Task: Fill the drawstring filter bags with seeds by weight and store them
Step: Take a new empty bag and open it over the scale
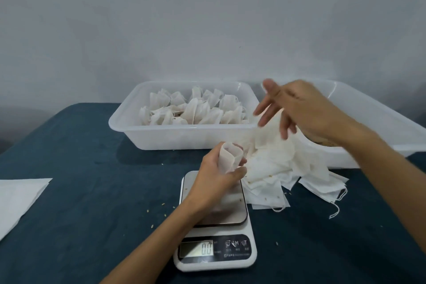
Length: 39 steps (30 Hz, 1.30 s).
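The left hand (216, 175) holds an empty bag (230, 157) open above the scale (216, 221); the right hand (297, 108), fingers spread, hovers near the seed tray (380, 122); scooping seeds probably comes next

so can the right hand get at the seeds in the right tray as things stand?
Probably yes. The right hand is open and holds nothing, hovering over the near rim of the right tray. The tray is open-topped, and the seeds lie just below the wrist. Only the pile of empty bags sits nearby, outside the tray.
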### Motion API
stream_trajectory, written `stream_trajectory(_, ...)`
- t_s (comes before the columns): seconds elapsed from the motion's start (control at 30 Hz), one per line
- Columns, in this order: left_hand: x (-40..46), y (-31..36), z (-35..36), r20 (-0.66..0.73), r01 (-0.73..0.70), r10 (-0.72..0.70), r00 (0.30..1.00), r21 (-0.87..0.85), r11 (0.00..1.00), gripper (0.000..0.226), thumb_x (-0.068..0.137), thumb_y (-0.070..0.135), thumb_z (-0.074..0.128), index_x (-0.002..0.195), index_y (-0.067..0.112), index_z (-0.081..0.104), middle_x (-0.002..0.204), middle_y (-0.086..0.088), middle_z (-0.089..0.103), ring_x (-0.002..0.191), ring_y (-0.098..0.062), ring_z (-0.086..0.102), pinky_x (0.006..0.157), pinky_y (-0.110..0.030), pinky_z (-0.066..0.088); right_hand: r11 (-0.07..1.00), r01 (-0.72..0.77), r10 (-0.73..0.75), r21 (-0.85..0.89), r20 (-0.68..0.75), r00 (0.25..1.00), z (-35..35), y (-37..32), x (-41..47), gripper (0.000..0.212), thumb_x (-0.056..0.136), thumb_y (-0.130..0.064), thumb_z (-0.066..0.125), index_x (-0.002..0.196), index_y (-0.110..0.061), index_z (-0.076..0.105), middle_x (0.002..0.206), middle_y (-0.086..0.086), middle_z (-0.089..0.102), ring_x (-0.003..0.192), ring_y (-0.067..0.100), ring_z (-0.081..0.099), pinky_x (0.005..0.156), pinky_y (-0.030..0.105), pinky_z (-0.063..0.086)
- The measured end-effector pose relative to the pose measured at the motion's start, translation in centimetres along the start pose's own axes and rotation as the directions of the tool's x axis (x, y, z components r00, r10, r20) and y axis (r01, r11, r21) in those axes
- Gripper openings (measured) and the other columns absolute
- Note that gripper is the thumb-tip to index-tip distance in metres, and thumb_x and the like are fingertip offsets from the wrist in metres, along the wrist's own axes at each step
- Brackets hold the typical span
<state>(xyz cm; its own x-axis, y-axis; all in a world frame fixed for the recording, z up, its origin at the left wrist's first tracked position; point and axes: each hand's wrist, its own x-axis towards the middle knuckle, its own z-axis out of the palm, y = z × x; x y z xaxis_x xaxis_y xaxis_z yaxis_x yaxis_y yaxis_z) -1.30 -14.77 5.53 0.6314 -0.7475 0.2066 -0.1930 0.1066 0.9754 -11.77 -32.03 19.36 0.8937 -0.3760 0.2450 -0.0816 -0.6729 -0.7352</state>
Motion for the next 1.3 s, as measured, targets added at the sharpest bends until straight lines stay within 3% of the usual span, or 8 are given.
stream_trajectory(0.1, -0.1, 0.1, -0.6, -0.013, 0.065, -0.066, 0.998, -0.065, 0.996, 0.035, 0.077, 0.014, 0.077, 0.110, 0.016, 0.067, 0.096, 0.001, 0.074, 0.090, -0.010, 0.067, 0.079, -0.023, 0.055, 0.990, -0.137, 0.127, -0.029, -0.229, 0.965, -4.8, 5.3, 0.9, 0.047, 0.098, -0.058, 0.053, 0.091, -0.018, 0.075, 0.080, 0.002, 0.077, 0.049, 0.025, 0.065, 0.045, 0.025, 0.049)
stream_trajectory(0.23, 0.0, 0.0, -0.7, -0.011, 0.072, -0.073, 0.997, -0.052, 0.996, 0.028, 0.085, 0.003, 0.079, 0.109, 0.015, 0.068, 0.098, -0.003, 0.074, 0.093, -0.015, 0.068, 0.078, -0.020, 0.055, 0.885, -0.340, 0.191, -0.318, -0.419, 0.888, -9.6, 15.1, 0.9, 0.014, 0.097, -0.035, 0.064, 0.093, -0.023, 0.072, 0.087, 0.001, 0.077, 0.064, 0.018, 0.070, 0.060, 0.028, 0.055)
stream_trajectory(0.37, 0.0, 0.1, -0.4, -0.018, 0.043, -0.044, 0.999, -0.073, 0.996, 0.036, 0.074, 0.017, 0.078, 0.109, 0.016, 0.069, 0.097, -0.001, 0.074, 0.093, -0.017, 0.068, 0.078, -0.020, 0.055, 0.629, -0.519, 0.473, -0.579, -0.245, 0.847, -11.6, 21.0, 0.8, 0.048, 0.086, -0.045, 0.076, 0.119, -0.013, 0.063, 0.120, 0.006, 0.068, 0.098, 0.021, 0.061, 0.084, 0.034, 0.048)
stream_trajectory(0.47, -0.1, 0.3, -0.2, -0.013, 0.020, -0.021, 1.000, -0.078, 0.997, 0.040, 0.071, 0.020, 0.077, 0.110, 0.017, 0.068, 0.098, -0.003, 0.074, 0.095, -0.023, 0.069, 0.079, -0.024, 0.055, 0.540, -0.512, 0.606, -0.668, -0.114, 0.787, -11.3, 22.8, 1.0, 0.052, 0.079, -0.054, 0.080, 0.112, -0.016, 0.065, 0.115, -0.002, 0.065, 0.104, 0.021, 0.061, 0.094, 0.038, 0.052)
stream_trajectory(0.6, -0.3, 0.2, -0.1, -0.001, 0.001, -0.001, 1.000, -0.074, 0.997, 0.040, 0.073, 0.020, 0.076, 0.112, 0.018, 0.068, 0.096, -0.001, 0.074, 0.100, -0.028, 0.068, 0.079, -0.023, 0.055, 0.514, -0.453, 0.603, -0.728, -0.069, 0.795, -10.5, 23.7, 1.5, 0.025, 0.080, -0.039, 0.081, 0.090, -0.018, 0.072, 0.096, -0.001, 0.069, 0.086, 0.014, 0.062, 0.074, 0.030, 0.053)
stream_trajectory(0.83, -0.3, 0.2, 0.1, -0.006, -0.001, 0.000, 1.000, -0.092, 0.996, 0.041, 0.072, 0.019, 0.076, 0.112, 0.015, 0.068, 0.093, -0.003, 0.074, 0.099, -0.031, 0.068, 0.078, -0.021, 0.054, 0.476, -0.472, 0.522, -0.742, -0.193, 0.831, -11.7, 23.9, 3.7, 0.029, 0.085, -0.039, 0.077, 0.081, -0.016, 0.061, 0.078, 0.001, 0.065, 0.070, 0.015, 0.059, 0.058, 0.027, 0.040)
stream_trajectory(1.07, -0.1, 0.0, 0.0, -0.008, -0.002, 0.002, 1.000, -0.080, 0.997, 0.041, 0.072, 0.019, 0.077, 0.112, 0.017, 0.069, 0.092, -0.002, 0.074, 0.095, -0.026, 0.069, 0.079, -0.021, 0.054, 0.390, -0.422, 0.508, -0.818, -0.190, 0.840, -10.8, 24.5, 6.3, 0.009, 0.095, -0.015, 0.059, 0.103, -0.010, 0.059, 0.098, 0.007, 0.063, 0.083, 0.021, 0.055, 0.071, 0.031, 0.044)
stream_trajectory(1.3, -0.1, 0.0, 0.0, 0.001, 0.004, -0.004, 1.000, -0.087, 0.996, 0.041, 0.072, 0.019, 0.077, 0.112, 0.014, 0.068, 0.091, -0.003, 0.073, 0.089, -0.015, 0.068, 0.076, -0.018, 0.054, 0.392, -0.328, 0.414, -0.860, -0.153, 0.897, -10.4, 24.1, 6.9, 0.032, 0.090, -0.006, 0.066, 0.121, -0.010, 0.063, 0.108, 0.010, 0.068, 0.093, 0.025, 0.064, 0.085, 0.038, 0.054)
